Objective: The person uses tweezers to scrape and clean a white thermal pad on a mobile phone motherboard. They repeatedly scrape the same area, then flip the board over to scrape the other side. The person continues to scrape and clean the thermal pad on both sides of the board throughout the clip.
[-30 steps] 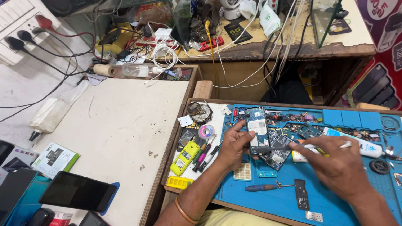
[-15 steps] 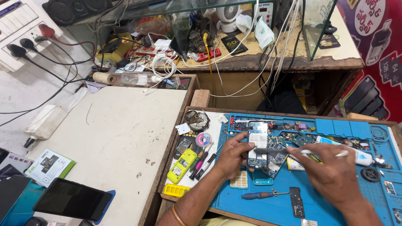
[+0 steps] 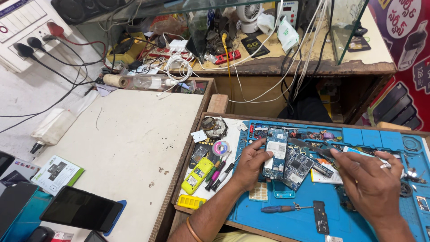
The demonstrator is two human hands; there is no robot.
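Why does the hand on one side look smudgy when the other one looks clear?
In the head view, the right hand is soft with motion blur, and so is the thin tool it holds; the left hand on the blue circuit board is sharp. Light is even daylight, with soft shadows and no strong glare on the blue mat.

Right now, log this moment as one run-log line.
left hand: holds circuit board | right hand: grips tweezers | surface: blue mat

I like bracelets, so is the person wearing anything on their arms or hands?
Yes. The left hand has a thin orange-gold bangle just above its wrist. The right hand shows no ring or band. Both arms are bare, with no sleeves or gloves.
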